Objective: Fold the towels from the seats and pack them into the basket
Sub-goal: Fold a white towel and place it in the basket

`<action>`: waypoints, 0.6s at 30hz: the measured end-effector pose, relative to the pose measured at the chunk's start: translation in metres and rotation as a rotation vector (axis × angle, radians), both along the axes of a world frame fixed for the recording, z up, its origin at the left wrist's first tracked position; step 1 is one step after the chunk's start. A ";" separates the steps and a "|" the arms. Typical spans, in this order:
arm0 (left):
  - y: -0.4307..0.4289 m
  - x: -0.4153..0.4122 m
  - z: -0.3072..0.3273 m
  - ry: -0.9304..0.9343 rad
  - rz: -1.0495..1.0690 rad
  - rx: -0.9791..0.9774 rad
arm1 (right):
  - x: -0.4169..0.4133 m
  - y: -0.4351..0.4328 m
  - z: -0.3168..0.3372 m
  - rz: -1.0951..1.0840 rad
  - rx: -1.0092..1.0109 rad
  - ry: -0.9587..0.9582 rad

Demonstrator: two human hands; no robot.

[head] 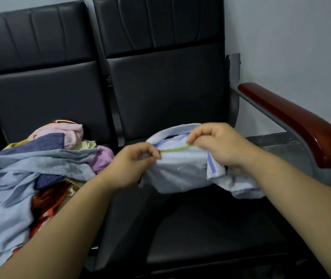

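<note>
A pale blue towel [180, 174] with a green stripe and a blue stripe hangs bunched above the right black seat [211, 228]. My left hand [132, 164] pinches its top edge at the left end of the green stripe. My right hand [219, 143] pinches the same edge further right, fingers curled over the cloth. The towel's lower part droops toward the seat. A heap of towels [39, 164] in light blue, navy, pink, purple, yellow and red covers the left seat. No basket is in view.
Two black padded seats with tall backrests [160, 77] stand against a pale wall. A reddish wooden armrest [301, 121] on a grey metal bar flanks the right seat. A dark ledge [281, 141] runs behind it.
</note>
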State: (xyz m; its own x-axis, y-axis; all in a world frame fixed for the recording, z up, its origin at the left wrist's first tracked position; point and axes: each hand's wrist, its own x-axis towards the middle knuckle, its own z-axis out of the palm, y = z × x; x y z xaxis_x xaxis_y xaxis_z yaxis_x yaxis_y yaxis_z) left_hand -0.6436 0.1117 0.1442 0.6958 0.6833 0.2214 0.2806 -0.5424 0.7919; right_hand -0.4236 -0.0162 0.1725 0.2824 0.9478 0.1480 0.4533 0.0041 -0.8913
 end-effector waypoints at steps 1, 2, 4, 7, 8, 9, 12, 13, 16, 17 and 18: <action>0.000 0.000 0.001 -0.120 0.057 -0.062 | 0.001 -0.004 0.002 0.140 -0.097 -0.046; -0.003 0.001 0.003 -0.217 0.086 -0.095 | 0.002 -0.008 0.002 0.259 -0.226 -0.159; -0.009 0.005 0.007 -0.294 0.063 -0.130 | 0.004 -0.011 -0.002 0.310 -0.415 -0.436; -0.016 0.004 0.011 -0.122 -0.097 -0.147 | 0.013 -0.007 0.001 0.128 -0.335 -0.501; -0.013 0.001 0.010 0.014 -0.180 -0.071 | 0.016 -0.007 0.001 0.061 -0.288 -0.446; -0.010 -0.002 0.006 0.166 -0.253 0.013 | 0.017 -0.008 0.001 0.001 -0.249 -0.381; -0.008 -0.007 0.004 0.296 -0.274 0.080 | 0.012 -0.010 0.002 -0.144 -0.178 -0.284; -0.007 -0.009 0.010 0.232 -0.223 0.083 | 0.007 -0.010 0.005 -0.179 -0.154 -0.267; -0.004 -0.016 0.052 0.062 -0.067 0.015 | -0.002 -0.009 0.042 -0.203 -0.020 -0.194; -0.003 -0.019 0.075 -0.003 -0.017 -0.017 | -0.005 -0.010 0.064 -0.179 0.029 -0.177; -0.003 -0.022 0.099 -0.086 0.021 -0.054 | -0.008 -0.013 0.088 -0.139 0.071 -0.166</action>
State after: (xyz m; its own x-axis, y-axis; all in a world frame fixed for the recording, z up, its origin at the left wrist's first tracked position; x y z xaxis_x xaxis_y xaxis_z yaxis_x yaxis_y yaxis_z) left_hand -0.6655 0.1082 0.2427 0.6613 0.7100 0.2420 0.2215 -0.4931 0.8413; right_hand -0.4312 -0.0293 0.2606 0.3755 0.8870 0.2687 0.5947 -0.0083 -0.8039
